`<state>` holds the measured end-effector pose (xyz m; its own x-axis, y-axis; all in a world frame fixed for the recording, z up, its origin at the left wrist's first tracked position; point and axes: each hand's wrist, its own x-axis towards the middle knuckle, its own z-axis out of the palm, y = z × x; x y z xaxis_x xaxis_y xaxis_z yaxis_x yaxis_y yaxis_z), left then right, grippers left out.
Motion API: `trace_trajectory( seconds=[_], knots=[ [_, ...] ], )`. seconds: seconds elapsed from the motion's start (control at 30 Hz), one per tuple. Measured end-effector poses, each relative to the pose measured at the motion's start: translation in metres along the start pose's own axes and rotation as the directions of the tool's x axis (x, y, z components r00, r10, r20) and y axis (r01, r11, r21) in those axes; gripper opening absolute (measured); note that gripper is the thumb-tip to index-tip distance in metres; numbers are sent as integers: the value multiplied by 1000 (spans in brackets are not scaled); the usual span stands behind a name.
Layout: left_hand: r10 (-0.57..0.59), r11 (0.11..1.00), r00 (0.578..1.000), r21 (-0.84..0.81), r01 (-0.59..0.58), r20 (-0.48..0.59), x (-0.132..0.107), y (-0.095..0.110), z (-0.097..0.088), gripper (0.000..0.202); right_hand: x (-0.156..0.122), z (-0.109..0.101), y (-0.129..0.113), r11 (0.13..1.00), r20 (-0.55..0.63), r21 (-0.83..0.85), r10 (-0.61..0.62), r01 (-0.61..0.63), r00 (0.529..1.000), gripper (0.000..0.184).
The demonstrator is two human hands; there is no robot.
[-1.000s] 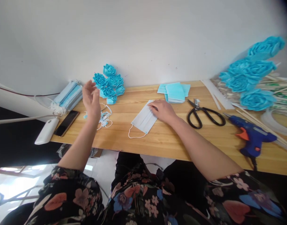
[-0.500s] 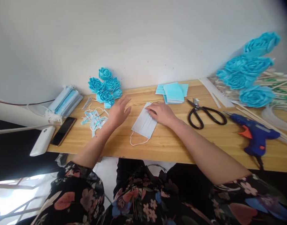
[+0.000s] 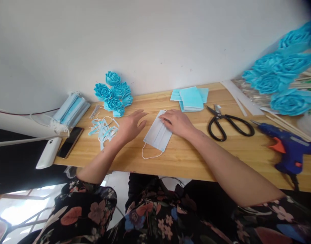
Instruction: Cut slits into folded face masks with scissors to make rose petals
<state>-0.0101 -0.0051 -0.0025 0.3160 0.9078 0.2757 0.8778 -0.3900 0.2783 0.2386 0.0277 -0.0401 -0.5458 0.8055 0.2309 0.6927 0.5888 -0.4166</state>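
A pale blue-white face mask point(image 3: 157, 135) lies flat on the wooden table, its lower ear loop point(image 3: 152, 158) curving toward the front edge. My right hand point(image 3: 180, 123) rests on the mask's upper right part. Its fingers are slightly bent, with a small gap between thumb and forefinger; the far fingers are partly hidden. To the left of the mask, my left hand point(image 3: 132, 127) is held with its fingers extended and thumb apart, holding nothing. Close beside it lies a pile of cut mask strips and loops point(image 3: 104, 131).
Blue fabric roses point(image 3: 113, 93) and folded blue sheets point(image 3: 192, 100) lie along the wall. Black-handled scissors point(image 3: 220, 122) and a blue glue gun point(image 3: 287, 145) are on the right, near larger blue flowers point(image 3: 272, 74). Stacked masks point(image 3: 71, 110) and a phone point(image 3: 70, 142) lie left.
The view has shifted slightly, so things on the right appear farther right. My left hand has moved a little toward the mask; my right hand stays on it.
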Motion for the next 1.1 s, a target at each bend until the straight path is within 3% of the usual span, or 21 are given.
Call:
trace_trajectory(
  seconds=[0.17, 0.43, 0.6, 0.73, 0.9, 0.97, 1.1],
  knots=[
    [-145, 986, 987, 95, 139, 63, -21, -1, -4, 42, 1, 6, 4, 999, -42, -4, -34, 34, 999, 33],
    [-295, 941, 955, 179, 289, 9, -30, -13, -15, 46, 1, 5, 4, 998, -39, -9, -56, 55, 998, 33],
    [-252, 949, 947, 142, 283, -198, -24, -34, -26, 45, 1, 5, 3, 999, -42, -25, -42, 41, 998, 34],
    [-230, 956, 936, 117, 268, -265, -20, -44, -35, 43, 1, 6, 3, 999, -33, -25, -32, 32, 999, 34],
    [-189, 970, 877, 55, 236, -443, -12, -55, -47, 50, 1, 3, 0, 1000, -3, -26, -11, 11, 1000, 35],
    [-171, 973, 879, 65, 222, -445, -8, -53, -46, 49, 1, 1, -1, 999, 9, -32, -3, 4, 1000, 34],
    [-137, 977, 935, 113, 183, -326, 0, -40, -32, 44, 0, -1, -4, 999, 26, -41, 9, -8, 1000, 35]
  ],
)
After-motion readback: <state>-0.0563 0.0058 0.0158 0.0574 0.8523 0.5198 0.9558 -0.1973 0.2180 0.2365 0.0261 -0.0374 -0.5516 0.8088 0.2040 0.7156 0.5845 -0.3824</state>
